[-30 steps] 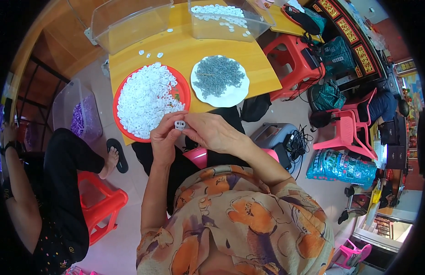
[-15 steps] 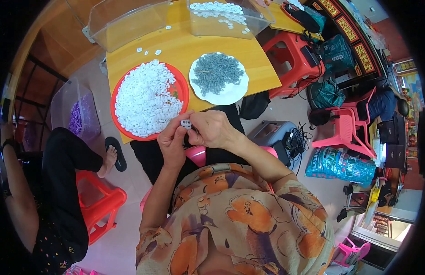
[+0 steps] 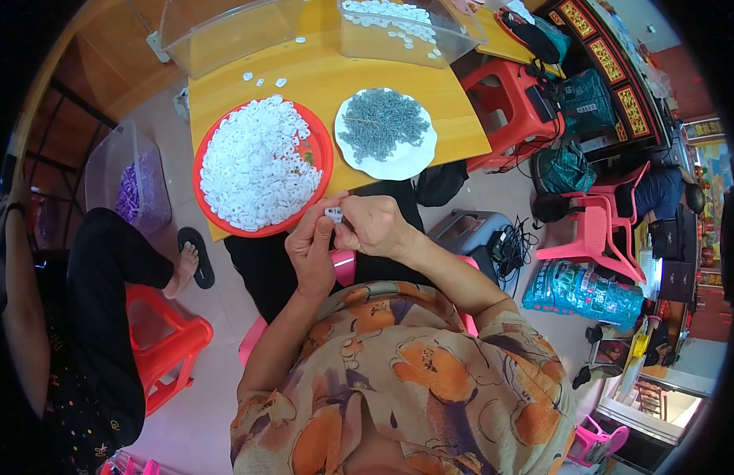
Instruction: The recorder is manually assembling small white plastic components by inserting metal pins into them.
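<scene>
White two-hole piece [image 3: 333, 214]: held up between the two hands, just off the near edge of the table, its holed face showing.
Left hand [image 3: 310, 249]: thumb and fingers pinched on the piece, thumb on the near side.
Right hand [image 3: 376, 227]: fingers curled in tightly beside the piece, close against its right side; whether they grip it or something small, I cannot tell, as the knuckles hide the tips.
Red plate [image 3: 325, 150]: at the table's near left, just beyond the left hand, heaped with white pieces [image 3: 260, 170]; a patterned patch of its base shows at the right.
White plate [image 3: 383, 168]: wavy-rimmed, right of the red one, bearing a pile of small grey pins [image 3: 383, 123].
Table [image 3: 319, 79]: yellow wood, under both plates, with a few loose white pieces [image 3: 281, 82] beyond the red plate.
Clear bins: two at the far side; the right one [image 3: 383, 51] contains more white pieces.
Plastic tub [image 3: 102, 170]: on the floor at left, with purple parts [image 3: 129, 198] inside.
Co-worker's leg [image 3: 106, 253]: black trousers, foot in a black sandal [image 3: 201, 273], near a red stool [image 3: 169, 348].
</scene>
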A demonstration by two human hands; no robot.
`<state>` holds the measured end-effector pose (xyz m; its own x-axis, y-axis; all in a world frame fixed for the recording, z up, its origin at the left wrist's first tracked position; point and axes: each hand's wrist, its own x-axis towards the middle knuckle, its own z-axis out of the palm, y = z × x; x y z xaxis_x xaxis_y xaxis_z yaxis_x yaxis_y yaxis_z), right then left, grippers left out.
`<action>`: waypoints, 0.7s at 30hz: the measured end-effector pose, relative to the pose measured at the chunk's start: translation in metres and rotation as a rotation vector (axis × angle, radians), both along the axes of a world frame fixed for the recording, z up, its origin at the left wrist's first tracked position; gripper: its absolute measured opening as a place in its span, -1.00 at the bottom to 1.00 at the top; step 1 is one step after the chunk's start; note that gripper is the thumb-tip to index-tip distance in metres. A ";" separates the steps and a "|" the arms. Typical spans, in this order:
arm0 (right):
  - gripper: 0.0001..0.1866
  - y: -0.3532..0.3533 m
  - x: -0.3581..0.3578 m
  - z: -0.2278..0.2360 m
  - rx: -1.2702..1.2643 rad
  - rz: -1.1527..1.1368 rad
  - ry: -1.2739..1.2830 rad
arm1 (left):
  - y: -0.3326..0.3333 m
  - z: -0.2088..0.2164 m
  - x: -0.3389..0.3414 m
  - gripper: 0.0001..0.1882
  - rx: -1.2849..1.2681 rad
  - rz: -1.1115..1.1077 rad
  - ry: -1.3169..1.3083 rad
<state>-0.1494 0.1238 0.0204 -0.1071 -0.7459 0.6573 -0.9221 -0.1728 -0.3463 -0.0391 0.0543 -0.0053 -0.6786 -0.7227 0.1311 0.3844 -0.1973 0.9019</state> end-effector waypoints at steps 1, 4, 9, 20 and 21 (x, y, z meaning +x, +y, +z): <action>-0.79 0.000 0.000 -0.001 0.001 0.001 -0.001 | 0.001 0.000 0.001 -0.70 0.001 0.001 -0.001; -0.78 0.000 0.002 -0.004 -0.003 0.001 -0.012 | 0.002 -0.001 0.003 -0.70 0.074 -0.012 -0.021; -0.79 -0.001 0.005 -0.015 0.012 -0.047 -0.065 | 0.002 -0.009 0.000 -0.71 0.075 0.013 -0.040; -0.81 0.001 0.008 0.002 0.045 -0.056 -0.141 | -0.009 -0.011 0.001 -0.65 0.064 -0.092 0.034; -0.82 0.002 0.009 0.005 0.066 -0.054 -0.179 | -0.010 -0.013 0.001 -0.64 0.060 -0.100 0.037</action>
